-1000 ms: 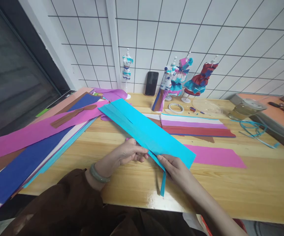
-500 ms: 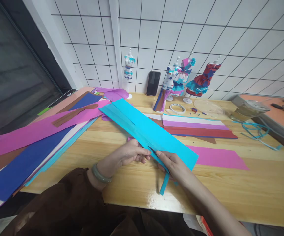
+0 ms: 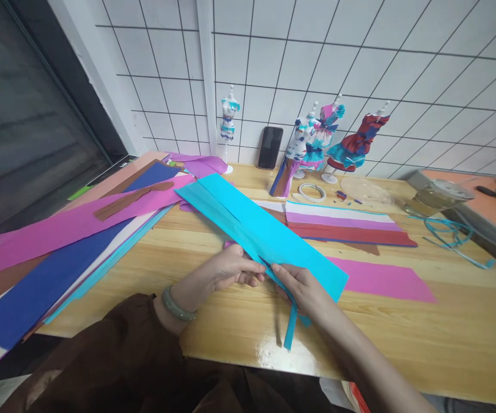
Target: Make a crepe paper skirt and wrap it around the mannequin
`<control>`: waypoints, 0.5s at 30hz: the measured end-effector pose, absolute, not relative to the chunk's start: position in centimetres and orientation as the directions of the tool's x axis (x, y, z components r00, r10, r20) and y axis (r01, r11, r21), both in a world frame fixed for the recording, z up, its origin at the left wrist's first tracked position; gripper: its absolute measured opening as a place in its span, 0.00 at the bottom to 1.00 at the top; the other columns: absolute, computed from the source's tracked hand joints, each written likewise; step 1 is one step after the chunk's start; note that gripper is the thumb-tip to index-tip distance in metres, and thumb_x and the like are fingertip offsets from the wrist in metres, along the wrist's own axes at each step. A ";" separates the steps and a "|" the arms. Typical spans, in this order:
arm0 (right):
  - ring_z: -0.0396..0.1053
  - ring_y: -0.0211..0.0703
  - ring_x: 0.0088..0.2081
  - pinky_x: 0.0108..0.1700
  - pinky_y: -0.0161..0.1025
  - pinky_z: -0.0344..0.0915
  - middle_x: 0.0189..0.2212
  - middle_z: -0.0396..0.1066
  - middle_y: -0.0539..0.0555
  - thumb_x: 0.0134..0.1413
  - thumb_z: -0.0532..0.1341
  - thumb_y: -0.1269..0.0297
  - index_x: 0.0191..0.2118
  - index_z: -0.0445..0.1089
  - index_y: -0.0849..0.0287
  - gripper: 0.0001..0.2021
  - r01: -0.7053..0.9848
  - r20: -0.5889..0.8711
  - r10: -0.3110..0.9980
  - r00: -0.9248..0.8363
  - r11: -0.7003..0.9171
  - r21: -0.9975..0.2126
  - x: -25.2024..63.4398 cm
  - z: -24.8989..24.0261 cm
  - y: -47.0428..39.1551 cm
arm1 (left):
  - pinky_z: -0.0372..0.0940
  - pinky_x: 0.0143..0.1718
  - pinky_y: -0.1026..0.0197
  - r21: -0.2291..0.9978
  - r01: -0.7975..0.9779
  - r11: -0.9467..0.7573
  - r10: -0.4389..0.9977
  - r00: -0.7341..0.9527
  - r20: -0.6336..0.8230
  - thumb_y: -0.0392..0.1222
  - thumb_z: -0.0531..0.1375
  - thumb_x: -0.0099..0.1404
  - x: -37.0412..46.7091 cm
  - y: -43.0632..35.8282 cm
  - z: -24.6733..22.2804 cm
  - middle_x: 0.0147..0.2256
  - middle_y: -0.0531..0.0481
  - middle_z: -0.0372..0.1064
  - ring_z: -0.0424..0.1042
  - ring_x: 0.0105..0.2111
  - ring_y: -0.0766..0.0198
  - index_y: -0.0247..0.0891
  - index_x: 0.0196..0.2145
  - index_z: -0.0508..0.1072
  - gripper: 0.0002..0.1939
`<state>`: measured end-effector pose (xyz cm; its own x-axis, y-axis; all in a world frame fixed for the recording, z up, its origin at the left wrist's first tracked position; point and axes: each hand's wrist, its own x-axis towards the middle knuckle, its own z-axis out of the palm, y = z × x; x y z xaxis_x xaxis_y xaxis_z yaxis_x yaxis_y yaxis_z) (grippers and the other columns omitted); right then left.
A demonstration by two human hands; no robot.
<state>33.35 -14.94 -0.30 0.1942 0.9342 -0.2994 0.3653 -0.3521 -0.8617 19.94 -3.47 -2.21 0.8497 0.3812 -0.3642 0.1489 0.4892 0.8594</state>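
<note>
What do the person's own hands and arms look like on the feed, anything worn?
The left hand is ungloved, with a smooth, pale grey-green bangle at the wrist and a loose dark brown sleeve. The right hand is ungloved too; its visible forearm is bare.

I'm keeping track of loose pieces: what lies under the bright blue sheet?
A pink strip sticks out from under the bright blue sheet at right, and a pink bit shows by the left hand. Whether these join is covered, as is anything else beneath.

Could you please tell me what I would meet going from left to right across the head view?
Blue sheet, left hand, right hand, dress form in red and turquoise, clear container.
</note>
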 end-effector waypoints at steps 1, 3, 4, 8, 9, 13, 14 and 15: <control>0.51 0.31 0.17 0.20 0.32 0.48 0.16 0.55 0.46 0.54 0.47 0.44 0.22 0.59 0.60 0.24 0.367 -0.292 0.937 0.191 -0.344 -0.864 33.3 -0.3 -14.9 | 0.61 0.22 0.68 0.858 0.150 0.491 0.381 0.849 -0.366 0.41 0.68 0.45 19.9 -3.5 -2.1 0.24 0.48 0.68 0.67 0.24 0.70 0.30 0.30 0.73 0.15; 0.51 0.32 0.18 0.21 0.32 0.48 0.16 0.55 0.46 0.54 0.47 0.44 0.23 0.60 0.60 0.23 0.363 -0.272 0.945 0.184 -0.322 -0.875 33.4 -0.4 -14.9 | 0.62 0.23 0.68 0.855 0.151 0.496 0.380 0.848 -0.371 0.40 0.68 0.44 19.9 -3.5 -1.9 0.24 0.48 0.68 0.67 0.23 0.70 0.31 0.30 0.73 0.15; 0.51 0.32 0.19 0.22 0.32 0.48 0.16 0.55 0.46 0.54 0.47 0.45 0.23 0.60 0.60 0.23 0.360 -0.263 0.948 0.181 -0.313 -0.879 33.4 -0.5 -14.9 | 0.62 0.23 0.68 0.853 0.153 0.498 0.378 0.847 -0.373 0.40 0.68 0.44 19.9 -3.6 -1.8 0.24 0.49 0.69 0.67 0.23 0.70 0.31 0.30 0.72 0.15; 0.49 0.33 0.20 0.23 0.32 0.47 0.16 0.54 0.46 0.54 0.47 0.45 0.24 0.59 0.60 0.22 0.357 -0.251 0.950 0.186 -0.303 -0.884 33.4 -0.7 -14.9 | 0.63 0.25 0.67 0.849 0.145 0.509 0.372 0.852 -0.368 0.40 0.68 0.45 19.8 -3.5 -1.5 0.25 0.48 0.69 0.68 0.25 0.70 0.32 0.32 0.72 0.16; 0.49 0.33 0.20 0.23 0.33 0.47 0.16 0.53 0.46 0.54 0.47 0.45 0.23 0.59 0.60 0.22 0.358 -0.249 0.950 0.188 -0.302 -0.884 33.5 -0.7 -14.9 | 0.63 0.26 0.67 0.847 0.140 0.512 0.373 0.852 -0.366 0.40 0.68 0.45 19.8 -3.4 -1.4 0.26 0.48 0.69 0.68 0.26 0.69 0.32 0.32 0.72 0.16; 0.50 0.33 0.20 0.23 0.33 0.48 0.16 0.54 0.46 0.55 0.47 0.46 0.21 0.56 0.59 0.22 0.374 -0.234 0.953 0.193 -0.292 -0.880 33.5 -0.8 -15.0 | 0.64 0.27 0.66 0.844 0.130 0.520 0.408 0.830 -0.380 0.42 0.66 0.47 19.3 -2.6 -1.6 0.28 0.46 0.70 0.69 0.28 0.67 0.31 0.32 0.72 0.15; 0.50 0.33 0.20 0.24 0.33 0.48 0.16 0.54 0.46 0.55 0.47 0.46 0.21 0.55 0.59 0.22 0.383 -0.230 0.954 0.192 -0.289 -0.877 33.5 -0.8 -14.9 | 0.64 0.27 0.66 0.844 0.128 0.521 0.421 0.822 -0.385 0.42 0.66 0.47 19.2 -2.4 -1.6 0.28 0.46 0.70 0.69 0.27 0.67 0.31 0.31 0.71 0.14; 0.50 0.33 0.20 0.24 0.33 0.48 0.16 0.54 0.46 0.55 0.47 0.46 0.21 0.55 0.59 0.22 0.391 -0.226 0.955 0.190 -0.285 -0.875 33.5 -0.9 -14.9 | 0.63 0.27 0.66 0.845 0.125 0.521 0.431 0.815 -0.386 0.41 0.66 0.47 19.1 -2.1 -1.7 0.28 0.46 0.69 0.69 0.27 0.68 0.31 0.31 0.71 0.14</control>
<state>33.54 -14.93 -0.88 0.1902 0.9555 -0.2256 0.3910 -0.2845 -0.8753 19.11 -2.14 -1.70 0.8152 0.4315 -0.3863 0.1247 0.5206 0.8446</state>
